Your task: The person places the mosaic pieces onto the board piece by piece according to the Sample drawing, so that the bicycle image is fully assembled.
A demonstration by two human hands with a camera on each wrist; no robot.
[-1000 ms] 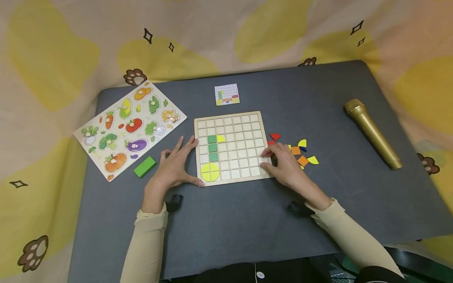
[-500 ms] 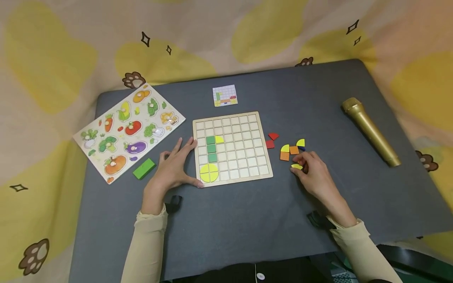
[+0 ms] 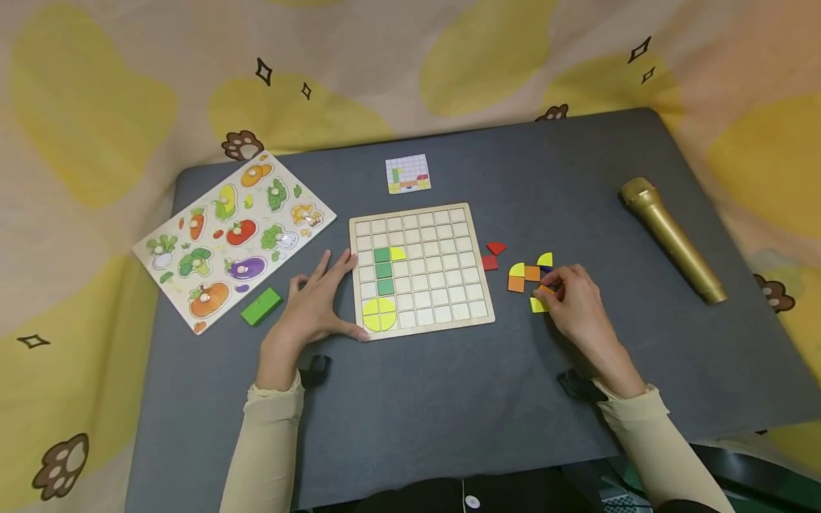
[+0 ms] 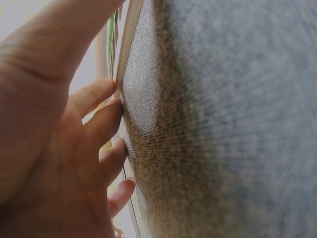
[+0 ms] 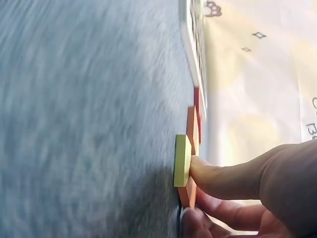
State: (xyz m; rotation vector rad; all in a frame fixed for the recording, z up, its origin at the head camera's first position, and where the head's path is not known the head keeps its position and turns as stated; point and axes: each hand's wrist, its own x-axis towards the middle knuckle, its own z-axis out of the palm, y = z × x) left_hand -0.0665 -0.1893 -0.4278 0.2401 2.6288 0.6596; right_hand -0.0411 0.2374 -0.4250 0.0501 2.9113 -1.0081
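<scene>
A wooden grid board (image 3: 442, 267) lies mid-table with three green squares (image 3: 383, 270), a yellow quarter piece (image 3: 398, 254) and a yellow circle of quarter pieces (image 3: 379, 314) on it. Spread along the board's left side, my left hand (image 3: 308, 306) touches the edge with its fingertips and the lower left corner with its thumb. My right hand (image 3: 580, 306) pinches an orange square tile (image 3: 545, 291) among the loose pieces. A yellow quarter piece (image 3: 538, 306) lies just below that tile; in the right wrist view this yellow piece (image 5: 181, 161) is close to the thumb.
Other loose pieces include red ones (image 3: 490, 263), an orange square (image 3: 516, 283) and yellow quarters (image 3: 545, 259). A small pattern card (image 3: 408, 173) lies behind the board. Leftward are a vegetable puzzle (image 3: 224, 249) and green block (image 3: 261, 306); a gold microphone (image 3: 673, 242) lies right.
My right hand has gone from the board's right edge to the loose pieces, touching a yellow quarter, then gripping an orange tile. The left hand stays at the board.
</scene>
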